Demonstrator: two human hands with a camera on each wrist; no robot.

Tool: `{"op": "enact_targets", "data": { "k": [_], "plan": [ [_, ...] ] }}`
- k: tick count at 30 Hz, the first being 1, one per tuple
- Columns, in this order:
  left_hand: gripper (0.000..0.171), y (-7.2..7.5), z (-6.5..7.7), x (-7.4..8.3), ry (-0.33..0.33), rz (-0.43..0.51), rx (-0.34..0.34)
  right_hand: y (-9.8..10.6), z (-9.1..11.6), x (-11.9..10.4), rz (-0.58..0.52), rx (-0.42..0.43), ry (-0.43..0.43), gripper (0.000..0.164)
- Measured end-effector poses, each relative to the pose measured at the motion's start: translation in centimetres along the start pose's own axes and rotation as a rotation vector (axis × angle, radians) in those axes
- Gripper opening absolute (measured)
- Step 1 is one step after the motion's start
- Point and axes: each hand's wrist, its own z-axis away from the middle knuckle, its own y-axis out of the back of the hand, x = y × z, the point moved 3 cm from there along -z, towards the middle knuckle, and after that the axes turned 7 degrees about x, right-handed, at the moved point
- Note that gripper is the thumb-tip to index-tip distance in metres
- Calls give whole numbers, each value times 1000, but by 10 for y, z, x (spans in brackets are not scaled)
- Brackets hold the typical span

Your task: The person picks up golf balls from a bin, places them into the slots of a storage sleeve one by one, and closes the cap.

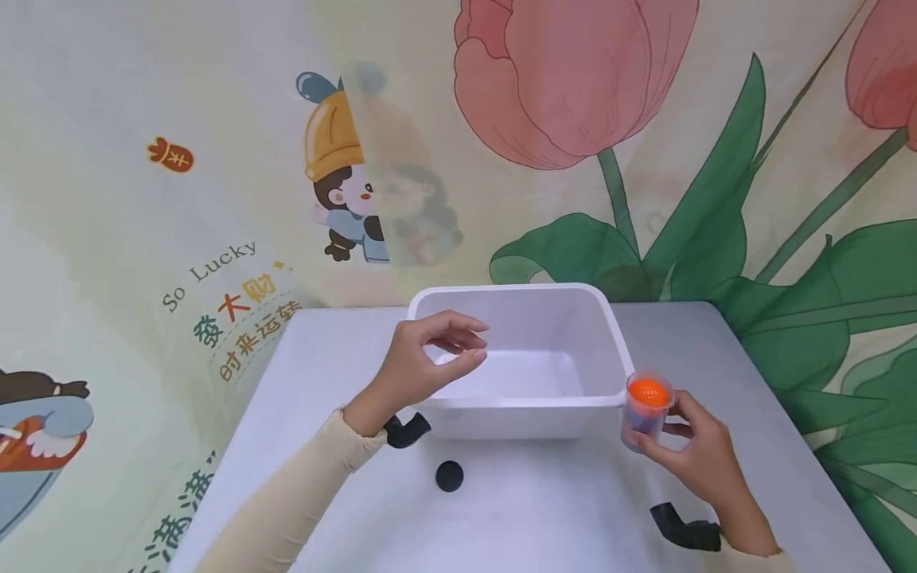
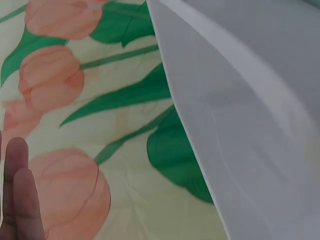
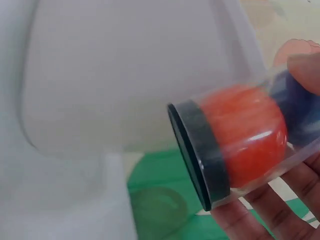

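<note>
My right hand [image 1: 705, 454] grips a clear plastic tube [image 1: 636, 422] upright beside the right front corner of the white bin [image 1: 501, 423]. An orange ball [image 1: 648, 391] sits at the tube's upper rim, with blue or purple below it. In the right wrist view a black cap [image 3: 205, 155] closes one end of the tube, against a red-orange ball [image 3: 245, 132]; a dark blue ball [image 3: 295, 107] lies behind it. My left hand [image 1: 433, 354] hovers over the bin's left side, fingers bent loosely and thumb apart, holding nothing. Its fingertips [image 2: 25, 195] show in the left wrist view.
A black round disc [image 1: 450, 476] lies on the white table [image 1: 530, 509] in front of the bin. Black wrist mounts [image 1: 684, 529] sit on both wrists. Behind the table hangs a printed cloth [image 1: 573, 199] with tulips and cartoon figures.
</note>
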Motion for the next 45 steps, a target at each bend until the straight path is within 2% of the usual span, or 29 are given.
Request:
{"op": "enact_targets", "data": {
  "k": [3,7,10,14,21,26,30,38,42,45],
  "plan": [
    [24,16,19,1,-45,-33,56,-16,14,0,-8,30,-31,65],
    [22,28,41,-5,-69,-34,96,-37,33,0,-21,58,-71,67],
    [20,33,59,-13,-73,-35,119,-54,46,-1,-52,59,-87,67],
    [18,37,89,-24,-46,-47,138,-78,60,-4,-92,20,-96,69],
    [10,31,138,-49,116,-1,94,-111,83,-14,-149,-46,-111,71],
    [9,23,165,-71,258,18,80,-132,90,-25,-178,-104,-114,69],
    [15,19,184,-89,383,13,88,-149,94,-33,-184,-160,-123,68],
    [23,2,196,-116,553,5,44,-170,86,-36,-259,-234,-70,66],
    [25,-8,199,-124,582,-67,-31,-178,85,-36,-284,-276,-69,67],
    [32,-14,201,-129,566,-139,-98,-183,86,-35,-309,-307,-78,66]
  ]
}}
